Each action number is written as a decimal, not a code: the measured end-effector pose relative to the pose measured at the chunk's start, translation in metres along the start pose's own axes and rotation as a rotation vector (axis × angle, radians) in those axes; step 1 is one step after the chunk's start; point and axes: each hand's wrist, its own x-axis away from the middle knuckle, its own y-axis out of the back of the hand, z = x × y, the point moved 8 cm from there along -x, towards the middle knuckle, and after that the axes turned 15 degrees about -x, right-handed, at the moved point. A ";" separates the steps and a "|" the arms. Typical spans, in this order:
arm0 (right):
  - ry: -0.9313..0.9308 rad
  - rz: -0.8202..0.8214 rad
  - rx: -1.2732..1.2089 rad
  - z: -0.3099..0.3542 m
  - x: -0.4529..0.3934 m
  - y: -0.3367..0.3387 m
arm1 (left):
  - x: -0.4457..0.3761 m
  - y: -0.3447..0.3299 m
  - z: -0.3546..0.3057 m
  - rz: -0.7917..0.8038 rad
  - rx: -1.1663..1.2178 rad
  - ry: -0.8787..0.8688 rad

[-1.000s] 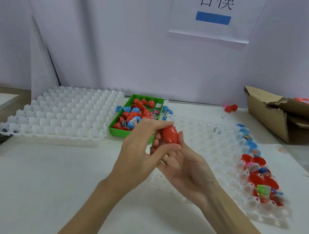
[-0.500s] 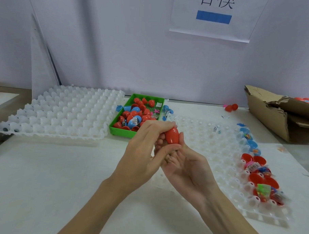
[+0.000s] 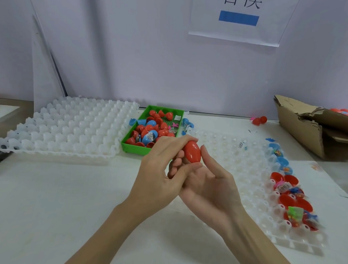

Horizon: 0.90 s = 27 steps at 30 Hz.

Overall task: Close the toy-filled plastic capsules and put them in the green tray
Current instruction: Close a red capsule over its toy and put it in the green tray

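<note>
I pinch the red capsule (image 3: 191, 152) upright between my left hand (image 3: 159, 171) and right hand (image 3: 208, 185), with the green tray (image 3: 135, 148) just beyond, nearer my left.

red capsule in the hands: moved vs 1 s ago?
Barely. The red capsule, gripped by both hands, sits by the green tray's near right corner as before, tilted slightly more.

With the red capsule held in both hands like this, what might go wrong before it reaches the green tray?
The red capsule is glossy and only pinched by fingertips of the left hand and right hand; it might slip onto the white cell tray. If the halves aren't fully seated, it may pop open. The green tray looks crowded, so it could roll out.
</note>
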 end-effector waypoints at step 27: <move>-0.048 -0.042 0.036 0.005 0.005 -0.001 | 0.002 -0.002 0.001 0.041 0.063 0.053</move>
